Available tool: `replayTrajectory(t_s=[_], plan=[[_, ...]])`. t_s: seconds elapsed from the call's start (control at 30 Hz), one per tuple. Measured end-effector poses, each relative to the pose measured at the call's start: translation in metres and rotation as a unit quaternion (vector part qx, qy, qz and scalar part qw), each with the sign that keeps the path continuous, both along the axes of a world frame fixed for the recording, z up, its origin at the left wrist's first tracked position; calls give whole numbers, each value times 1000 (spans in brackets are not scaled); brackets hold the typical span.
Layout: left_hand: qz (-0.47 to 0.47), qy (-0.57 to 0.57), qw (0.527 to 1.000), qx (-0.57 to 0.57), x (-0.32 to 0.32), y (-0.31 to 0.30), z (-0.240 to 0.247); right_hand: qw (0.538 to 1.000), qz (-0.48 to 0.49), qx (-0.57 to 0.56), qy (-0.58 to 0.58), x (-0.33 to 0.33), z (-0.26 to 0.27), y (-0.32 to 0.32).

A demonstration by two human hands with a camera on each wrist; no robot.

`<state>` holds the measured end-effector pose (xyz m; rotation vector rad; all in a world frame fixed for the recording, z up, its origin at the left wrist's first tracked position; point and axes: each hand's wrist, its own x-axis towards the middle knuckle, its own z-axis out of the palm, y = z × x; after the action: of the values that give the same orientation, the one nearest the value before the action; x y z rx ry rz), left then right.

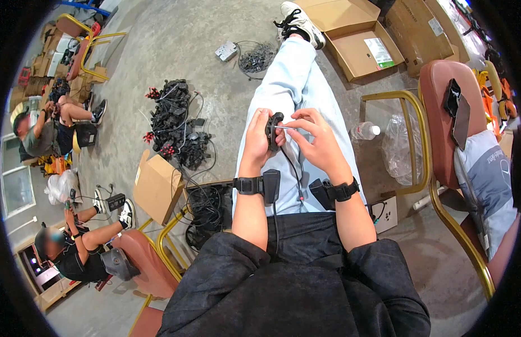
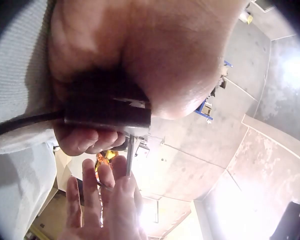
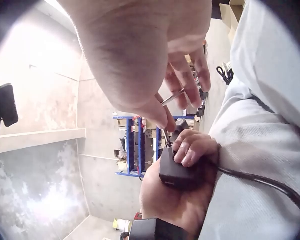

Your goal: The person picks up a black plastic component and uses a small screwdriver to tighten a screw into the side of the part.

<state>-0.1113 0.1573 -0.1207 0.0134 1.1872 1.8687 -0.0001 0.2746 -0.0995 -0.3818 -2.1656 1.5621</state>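
My left hand (image 1: 257,137) grips a small black box-shaped device (image 3: 177,170), its fingers curled over one side. A black cable (image 3: 265,186) runs from the device across the light blue trousers. In my right hand (image 1: 314,137), thumb and fingers pinch a thin silver metal tool (image 2: 131,155). Its tip meets the end face of the device, beside the left fingers, in both wrist views. Another length of the bare metal shows between the right fingers in the right wrist view; I cannot tell the tool's exact kind. Both hands are held over the lap.
A heap of black cabled parts (image 1: 179,126) lies on the floor to the left, near a cardboard box (image 1: 157,182). Right of the legs are a plastic bottle (image 1: 364,131) and a chair (image 1: 448,163). An open carton (image 1: 356,53) lies ahead. Two people sit at left.
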Motion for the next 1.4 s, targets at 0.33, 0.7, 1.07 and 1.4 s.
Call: replayTrajectory(t_s=[0.33,0.7,1.07,1.4], plan=[[-8,1,1000,-1,0,1,3,1000,3,-18,-12,-1,-3,1],[-6,29,999,-19,2,3,3,998,10,-58,-35,-1,-2,1],[3,-5,1000,8,0,0,-2,993,6,-93,-74,0,-2,-1],[11,-10,1000,-5,0,1,1,1000,-1,-2,-4,-1,-4,0]])
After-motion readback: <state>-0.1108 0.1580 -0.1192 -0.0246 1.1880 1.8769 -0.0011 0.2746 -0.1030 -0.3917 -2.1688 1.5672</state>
